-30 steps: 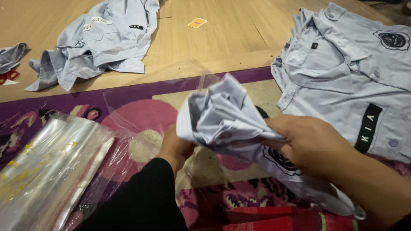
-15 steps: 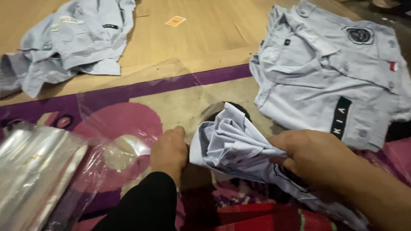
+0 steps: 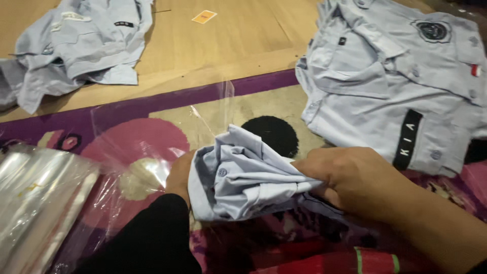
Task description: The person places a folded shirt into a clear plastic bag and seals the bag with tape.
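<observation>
Head camera looks down closely over the mat (image 3: 152, 137).

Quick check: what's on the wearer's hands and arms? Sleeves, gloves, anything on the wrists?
Both hands are bare, no gloves. The left hand comes out of a long black sleeve reaching the wrist. The right hand and its visible forearm are uncovered. No rings, watch or bands show.
</observation>
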